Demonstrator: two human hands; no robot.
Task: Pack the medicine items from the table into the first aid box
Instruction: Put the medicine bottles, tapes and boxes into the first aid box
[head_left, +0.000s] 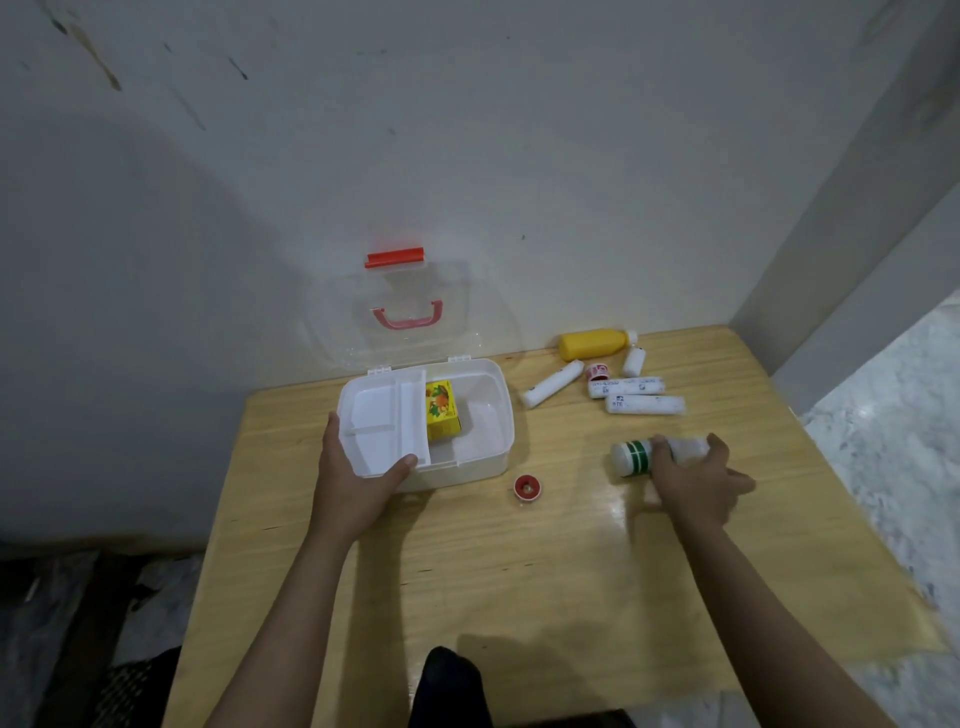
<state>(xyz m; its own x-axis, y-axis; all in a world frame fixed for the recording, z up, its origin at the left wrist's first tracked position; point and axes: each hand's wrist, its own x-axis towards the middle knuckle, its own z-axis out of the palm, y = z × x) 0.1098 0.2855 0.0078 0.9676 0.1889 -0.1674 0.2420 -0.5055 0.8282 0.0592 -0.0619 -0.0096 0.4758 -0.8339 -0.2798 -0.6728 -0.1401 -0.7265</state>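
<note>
The white first aid box (488, 415) stands open on the wooden table, its clear lid (410, 312) leaning back against the wall. A white inner tray (379, 421) covers its left half, and a yellow carton (442, 410) lies in the right half. My left hand (353, 478) grips the tray and the box's front left corner. My right hand (696, 478) closes around a white roll with green stripes (631, 457) lying on the table. Three white bandage rolls (644, 405), a yellow bottle (592, 344), a small white bottle (634, 361) and a small red-labelled item (597, 371) lie at the back right.
A red tape spool (525, 487) sits on the table just in front of the box. The wooden table (493, 571) meets the wall at the back and a wall corner at the right. A dark shape (447, 680) shows at the near edge.
</note>
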